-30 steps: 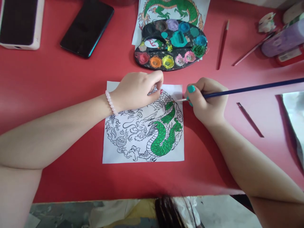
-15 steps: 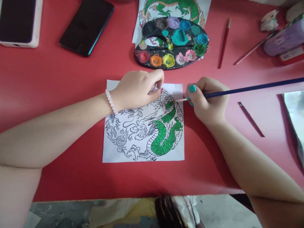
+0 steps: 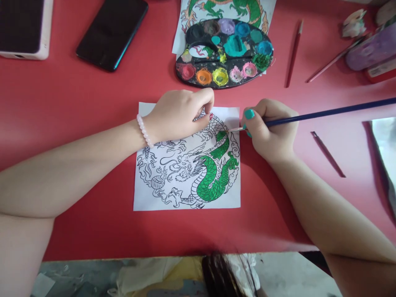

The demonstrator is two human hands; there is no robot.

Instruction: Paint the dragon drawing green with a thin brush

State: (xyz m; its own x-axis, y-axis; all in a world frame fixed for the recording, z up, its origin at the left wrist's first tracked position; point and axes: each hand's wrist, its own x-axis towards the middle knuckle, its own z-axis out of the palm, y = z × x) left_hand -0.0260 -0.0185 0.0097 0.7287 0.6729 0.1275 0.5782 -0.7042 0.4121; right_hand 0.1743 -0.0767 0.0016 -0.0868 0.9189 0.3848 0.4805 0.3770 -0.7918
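Observation:
A sheet of white paper (image 3: pixel 148 165) with a line-drawn dragon lies on the table, part of its body painted green. My left hand (image 3: pixel 179 115), a pale pink bead bracelet at its wrist, rests on the sheet's upper part with curled fingers; no object shows in it, and some fingertips are hidden beneath. Pinched in my right hand (image 3: pixel 272 128) is a paintbrush (image 3: pixel 334 111) with a long dark blue handle. Its tip touches or nearly touches the upper end of the green part. Beyond the sheet sits a black oval paint palette (image 3: pixel 204 62) with several colours.
Under the palette lies another dragon picture (image 3: pixel 250 12). A black phone (image 3: pixel 113 35) and a white-edged device (image 3: pixel 23 29) are at upper left. Red-handled brushes (image 3: pixel 293 53) lie rightward, near a purple bottle (image 3: pixel 368 51). The red table's (image 3: pixel 108 235) front edge is close to me.
The view has shifted very slightly. Both hands keep nearly the same places, and the brush tip stays at the upper end of the green part.

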